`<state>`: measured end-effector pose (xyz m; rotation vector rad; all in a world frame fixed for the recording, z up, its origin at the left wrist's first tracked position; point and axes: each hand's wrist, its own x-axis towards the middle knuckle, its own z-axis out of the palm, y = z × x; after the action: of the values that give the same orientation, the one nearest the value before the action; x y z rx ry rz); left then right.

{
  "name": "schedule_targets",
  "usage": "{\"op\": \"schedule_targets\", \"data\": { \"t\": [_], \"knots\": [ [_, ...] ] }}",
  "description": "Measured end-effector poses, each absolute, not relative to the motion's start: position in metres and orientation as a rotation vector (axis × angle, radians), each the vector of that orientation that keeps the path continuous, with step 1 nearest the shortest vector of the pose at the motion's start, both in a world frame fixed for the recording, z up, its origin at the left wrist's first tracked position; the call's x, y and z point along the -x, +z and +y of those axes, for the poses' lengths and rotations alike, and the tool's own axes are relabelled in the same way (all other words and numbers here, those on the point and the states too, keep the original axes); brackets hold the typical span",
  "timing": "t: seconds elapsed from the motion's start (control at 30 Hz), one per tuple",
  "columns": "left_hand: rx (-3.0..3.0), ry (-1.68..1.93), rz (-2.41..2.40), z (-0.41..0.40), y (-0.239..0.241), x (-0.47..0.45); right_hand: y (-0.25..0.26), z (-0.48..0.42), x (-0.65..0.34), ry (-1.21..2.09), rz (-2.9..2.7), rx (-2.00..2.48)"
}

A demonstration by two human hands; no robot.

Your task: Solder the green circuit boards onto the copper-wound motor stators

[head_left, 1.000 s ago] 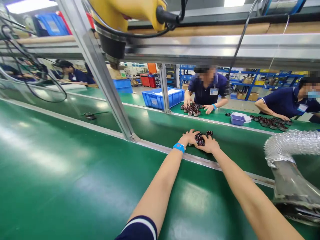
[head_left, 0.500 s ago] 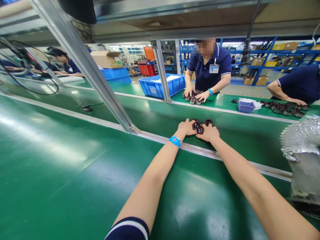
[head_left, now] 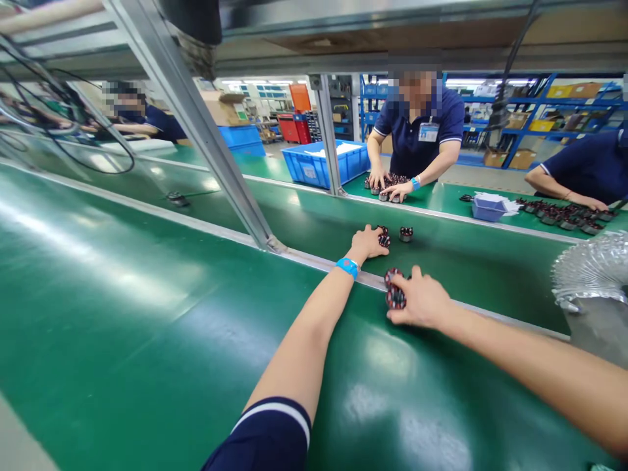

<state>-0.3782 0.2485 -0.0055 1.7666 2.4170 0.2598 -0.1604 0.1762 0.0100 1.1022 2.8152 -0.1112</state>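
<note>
- While both my arms stretch forward, the green bench (head_left: 122, 314) fills everything from 6 to 9 o'clock. The darker conveyor belt (head_left: 490, 275) runs beyond a metal rail (head_left: 314, 260).
- Angled aluminium post (head_left: 206, 137) rises from the rail toward 11 o'clock.
- Co-worker (head_left: 422, 131) at 12 o'clock across the belt, both their hands on a pile of dark parts (head_left: 390, 188).
- Blue crate (head_left: 324, 163) sits at 10 o'clock of that pile.
- Foil duct (head_left: 593, 268) at 3 o'clock, at the frame edge.
- My right hand (head_left: 422, 301) is over the rail, clenched round a stack of coil parts (head_left: 395, 292); the stack pokes out at its 9 o'clock.
- My left hand (head_left: 367, 243) lies on the belt at 11 o'clock of the right, apart from it. Its fingers curl against two coil parts (head_left: 384, 237); I cannot tell if they are gripped or just touched.
- Blue wristband (head_left: 347, 267) on my left wrist.
- Lone coil part (head_left: 405, 233) stands on the belt at 3 o'clock of my left fingertips, untouched.
</note>
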Motion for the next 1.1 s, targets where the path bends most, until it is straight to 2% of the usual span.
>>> {"op": "schedule_targets", "data": {
  "t": [0.1,0.2,0.27,0.37,0.5,0.63,0.8,1.1],
  "knots": [
    [-1.816,0.329,2.4,0.216,0.007,0.377,0.006,0.128,0.131,-0.173,2.806,-0.991],
    [-1.885,0.364,2.343,0.163,0.008,0.373,0.02,0.122,0.118,-0.239,2.804,-0.869],
    [-1.929,0.347,2.278,0.121,0.003,0.366,0.038,0.146,0.127,-0.261,2.803,-0.833],
    [-1.978,0.307,2.188,0.061,-0.005,0.347,0.06,0.208,0.168,-0.18,2.801,-1.009],
    [-1.977,0.414,2.008,0.009,-0.011,0.318,0.057,0.277,0.231,-0.052,2.777,-1.24],
    [-1.907,0.658,1.791,-0.005,-0.009,0.312,0.038,0.305,0.265,0.004,2.737,-1.256],
    [-1.734,0.734,1.741,0.0,-0.008,0.322,0.031,0.3,0.246,-0.059,2.663,-1.088],
    [-1.608,0.804,1.535,0.01,-0.025,0.314,0.034,0.166,0.146,-0.346,2.626,-0.715]
  ]
}}
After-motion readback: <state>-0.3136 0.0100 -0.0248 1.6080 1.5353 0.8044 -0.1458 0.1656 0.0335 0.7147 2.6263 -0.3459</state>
